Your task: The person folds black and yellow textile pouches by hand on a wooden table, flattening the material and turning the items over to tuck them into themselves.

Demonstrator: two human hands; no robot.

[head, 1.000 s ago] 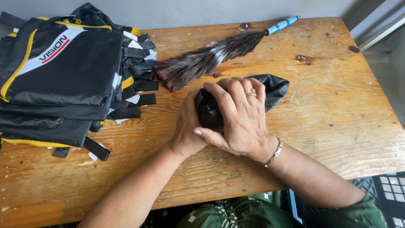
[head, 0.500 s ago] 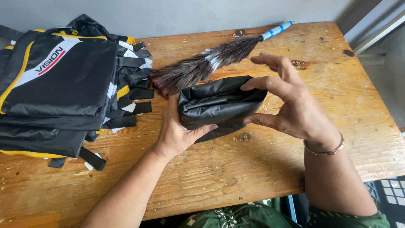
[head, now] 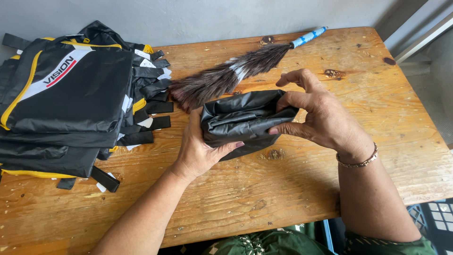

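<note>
A folded black plastic bag (head: 245,120) is held just above the wooden table (head: 292,189) at its middle. My left hand (head: 200,148) grips its left end, thumb underneath. My right hand (head: 316,113) pinches its right end between thumb and fingers, index finger raised. A bracelet sits on my right wrist.
A feather duster (head: 226,75) with a blue-and-white handle lies diagonally behind the bag. A pile of black bags with yellow trim and straps (head: 66,104) fills the table's left side. A grey wall runs along the back edge. The table's front edge is close to my body.
My hands had pressed the bag into a tight bundle; they have since spread apart and now hold it by its two ends, opened into a wider folded shape.
</note>
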